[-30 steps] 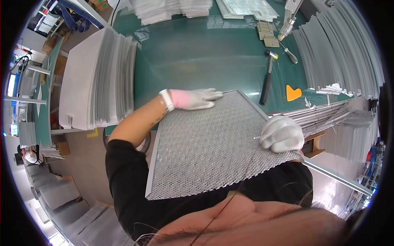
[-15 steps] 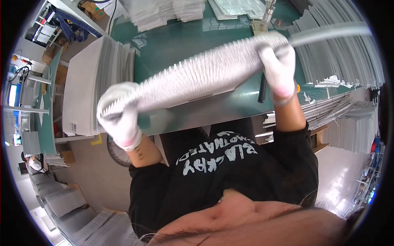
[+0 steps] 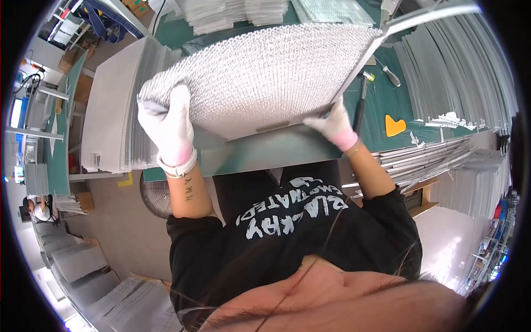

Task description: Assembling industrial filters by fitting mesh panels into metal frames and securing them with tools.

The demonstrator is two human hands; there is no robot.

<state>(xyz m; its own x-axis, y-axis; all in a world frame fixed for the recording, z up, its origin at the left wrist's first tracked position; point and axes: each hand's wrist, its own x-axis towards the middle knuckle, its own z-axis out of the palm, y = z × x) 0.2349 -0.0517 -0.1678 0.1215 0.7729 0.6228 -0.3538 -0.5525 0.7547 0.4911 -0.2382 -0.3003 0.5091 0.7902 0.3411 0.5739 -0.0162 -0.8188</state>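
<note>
A silvery mesh panel [image 3: 271, 77], its surface finely ribbed, is held tilted above the green table. My left hand [image 3: 174, 127], in a white glove, grips its left end with the thumb in front and the fingers partly hidden. Gloved too, my right hand [image 3: 338, 126] closes on the lower right corner, its thumb pointing left along the near edge. A long pale strip [image 3: 431, 19] runs along the panel's right side and sticks out past the far right corner. Just right of the panel lies a hammer [image 3: 359, 110] with a black handle.
A screwdriver [image 3: 391, 76] and a yellow flat piece [image 3: 395, 126] lie on the green table [image 3: 381, 138]. Upright panels [image 3: 113, 110] stand at the left, and many long strips [image 3: 453, 72] are stacked at the right. More mesh sheets [image 3: 332, 11] lie at the back.
The panel has tilted, so its broad ribbed face now shows. My right hand has moved from the far right corner down to the near one. My left hand still grips the left end.
</note>
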